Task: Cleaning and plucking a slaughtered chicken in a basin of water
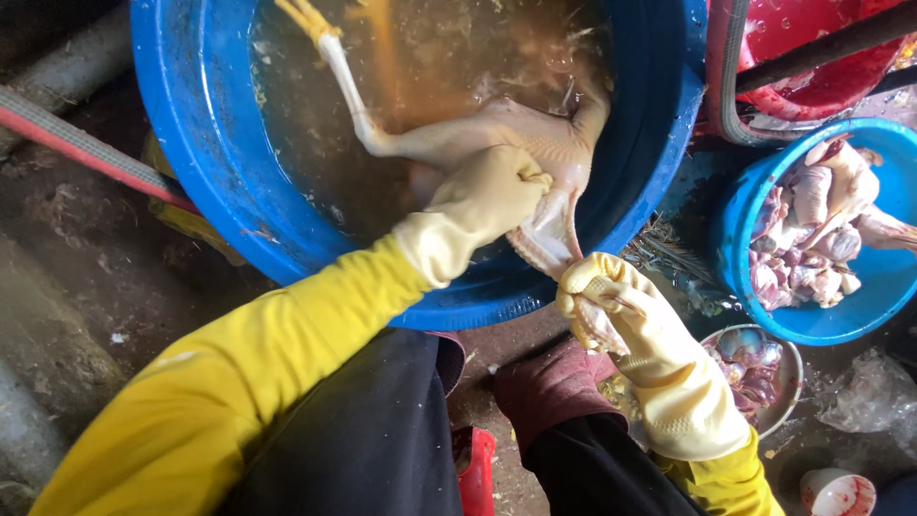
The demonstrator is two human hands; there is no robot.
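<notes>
A plucked, pale chicken carcass [497, 134] lies across the near side of a big blue tub [205, 143] of murky brown water, one leg stretched up to the far left. My left hand [487, 196], in a cream rubber glove, grips the carcass near its middle. My right hand [611, 311], gloved the same way, is closed on the wing or neck end [554, 234] that hangs over the tub's near rim. Yellow sleeves cover both my arms.
A smaller blue bowl [860, 315] at the right holds several cut chicken pieces. Below it sits a metal bowl [788, 382] of dark innards. A red basin [812, 67] stands at the top right. A red hose [86, 148] crosses the muddy floor at the left.
</notes>
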